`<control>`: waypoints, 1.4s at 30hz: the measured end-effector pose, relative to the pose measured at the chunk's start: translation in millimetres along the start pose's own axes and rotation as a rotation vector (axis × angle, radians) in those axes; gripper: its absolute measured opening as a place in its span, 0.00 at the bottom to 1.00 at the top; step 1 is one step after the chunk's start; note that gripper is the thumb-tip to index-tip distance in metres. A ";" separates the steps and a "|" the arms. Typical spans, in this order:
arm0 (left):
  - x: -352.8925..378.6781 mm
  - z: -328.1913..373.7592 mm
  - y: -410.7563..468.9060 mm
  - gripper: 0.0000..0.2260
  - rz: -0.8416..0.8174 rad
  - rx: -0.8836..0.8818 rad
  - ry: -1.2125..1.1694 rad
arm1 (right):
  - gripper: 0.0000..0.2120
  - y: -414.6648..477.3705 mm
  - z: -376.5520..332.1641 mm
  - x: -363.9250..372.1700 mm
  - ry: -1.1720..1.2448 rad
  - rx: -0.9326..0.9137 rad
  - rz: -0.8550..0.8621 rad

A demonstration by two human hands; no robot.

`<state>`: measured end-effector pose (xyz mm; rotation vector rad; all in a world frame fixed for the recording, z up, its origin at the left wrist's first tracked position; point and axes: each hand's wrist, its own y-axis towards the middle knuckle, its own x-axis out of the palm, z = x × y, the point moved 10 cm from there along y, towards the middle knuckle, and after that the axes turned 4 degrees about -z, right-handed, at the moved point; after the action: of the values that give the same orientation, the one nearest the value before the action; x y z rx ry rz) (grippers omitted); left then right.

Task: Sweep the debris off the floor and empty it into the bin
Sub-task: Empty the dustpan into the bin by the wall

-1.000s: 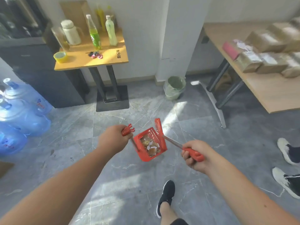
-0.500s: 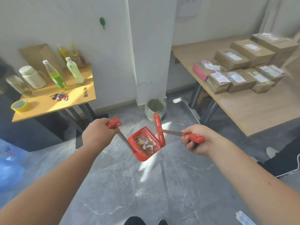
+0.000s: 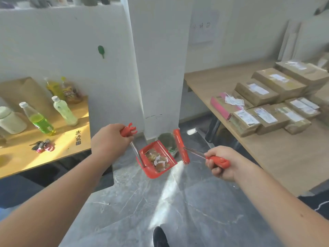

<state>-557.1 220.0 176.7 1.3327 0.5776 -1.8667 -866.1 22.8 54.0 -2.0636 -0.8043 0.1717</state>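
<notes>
My left hand (image 3: 111, 140) grips the red top of the dustpan's metal handle. The red dustpan (image 3: 156, 162) hangs above the grey floor and holds brown and white debris (image 3: 159, 159). My right hand (image 3: 221, 164) grips the red handle of a small broom, whose red brush head (image 3: 181, 146) stands beside the pan's right edge. The green-lined bin (image 3: 167, 139) sits on the floor at the foot of the white pillar, just behind the pan and partly hidden by it.
A yellow side table (image 3: 53, 150) on the left carries bottles, a jar and keys. A long wooden table (image 3: 277, 157) on the right holds several cardboard parcels. A white pillar (image 3: 160, 68) rises straight ahead. My black shoe (image 3: 160, 237) shows at the bottom.
I have stepped closer to the pillar and bin, carrying pan and broom along. The bin now sits right behind the dustpan. Both grips are unchanged.
</notes>
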 end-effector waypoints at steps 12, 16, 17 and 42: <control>24.7 58.3 133.7 0.09 -0.005 0.250 0.172 | 0.04 82.7 -87.3 25.9 0.013 -0.041 0.065; 45.4 78.5 155.6 0.08 -0.015 0.317 0.236 | 0.03 107.9 -107.6 23.0 0.005 -0.039 0.080; 51.4 83.6 159.4 0.08 -0.015 0.330 0.255 | 0.02 114.3 -112.0 21.9 0.006 -0.041 0.079; 179.6 172.0 179.4 0.12 -0.229 0.732 0.520 | 0.08 187.2 -118.7 -21.5 0.026 0.033 0.064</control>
<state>-547.6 -71.3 81.5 2.3568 0.3007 -2.0033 -745.4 -146.5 -25.7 -2.0576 -0.7155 0.1915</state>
